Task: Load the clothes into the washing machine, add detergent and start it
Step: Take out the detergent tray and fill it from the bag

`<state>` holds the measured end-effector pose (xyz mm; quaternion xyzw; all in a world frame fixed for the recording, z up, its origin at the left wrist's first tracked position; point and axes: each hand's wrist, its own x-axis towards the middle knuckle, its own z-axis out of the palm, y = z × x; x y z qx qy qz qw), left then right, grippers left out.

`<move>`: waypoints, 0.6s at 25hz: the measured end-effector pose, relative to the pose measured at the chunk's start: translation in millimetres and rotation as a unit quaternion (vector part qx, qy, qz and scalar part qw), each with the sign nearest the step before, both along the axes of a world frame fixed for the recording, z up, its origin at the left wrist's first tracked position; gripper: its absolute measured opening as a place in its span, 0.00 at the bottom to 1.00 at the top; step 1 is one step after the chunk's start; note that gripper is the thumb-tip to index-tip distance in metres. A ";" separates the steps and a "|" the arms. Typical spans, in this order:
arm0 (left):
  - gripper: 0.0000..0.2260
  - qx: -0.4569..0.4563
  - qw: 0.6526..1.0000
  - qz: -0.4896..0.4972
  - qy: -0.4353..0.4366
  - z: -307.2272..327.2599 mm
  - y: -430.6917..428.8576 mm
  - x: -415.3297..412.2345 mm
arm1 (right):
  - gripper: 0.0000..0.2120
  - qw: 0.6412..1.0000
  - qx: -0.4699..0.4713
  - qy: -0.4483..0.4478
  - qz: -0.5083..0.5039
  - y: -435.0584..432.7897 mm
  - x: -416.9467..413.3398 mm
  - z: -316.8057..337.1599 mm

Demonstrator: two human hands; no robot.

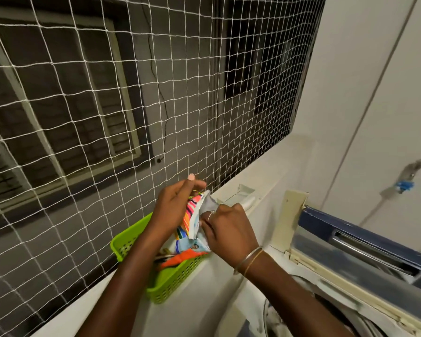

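Observation:
A colourful striped detergent packet [192, 220] stands in a green perforated basket [134, 237] on the white ledge. My left hand [175, 203] pinches the packet's top edge from the left. My right hand [225, 229] grips the packet's torn right side, fingers curled into it. The top-loading washing machine [338, 283] sits at the lower right with its lid [365, 242] raised; the drum opening [326, 310] is partly hidden behind my right forearm. What lies inside the drum cannot be made out.
A white safety net [107, 105] covers the opening above the ledge [204, 283]. An orange packet [180, 260] lies in the basket. A tap with a blue fitting [404, 184] juts from the right wall. A small white scrap [246, 190] rests further along the ledge.

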<state>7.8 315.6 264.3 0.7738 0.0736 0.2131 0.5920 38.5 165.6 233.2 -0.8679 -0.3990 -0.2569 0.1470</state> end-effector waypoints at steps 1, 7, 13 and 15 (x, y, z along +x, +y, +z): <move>0.22 0.004 1.000 -0.002 0.001 -0.7 -0.2 0.3 | 0.12 1.000 -0.008 0.001 0.015 3.5 -2.6 -2.4; 0.21 0.008 1.000 -0.004 -0.019 -3.5 1.5 -1.9 | 0.13 0.994 0.055 0.079 0.053 0.7 -7.3 -8.7; 0.20 -0.030 0.999 -0.015 -0.037 -2.2 3.9 -5.7 | 0.11 0.982 0.119 0.144 0.041 -6.6 -6.2 1.0; 0.20 -0.039 0.998 -0.021 -0.039 -1.2 5.6 -7.5 | 0.10 0.995 0.066 0.078 0.017 -5.2 -1.2 5.7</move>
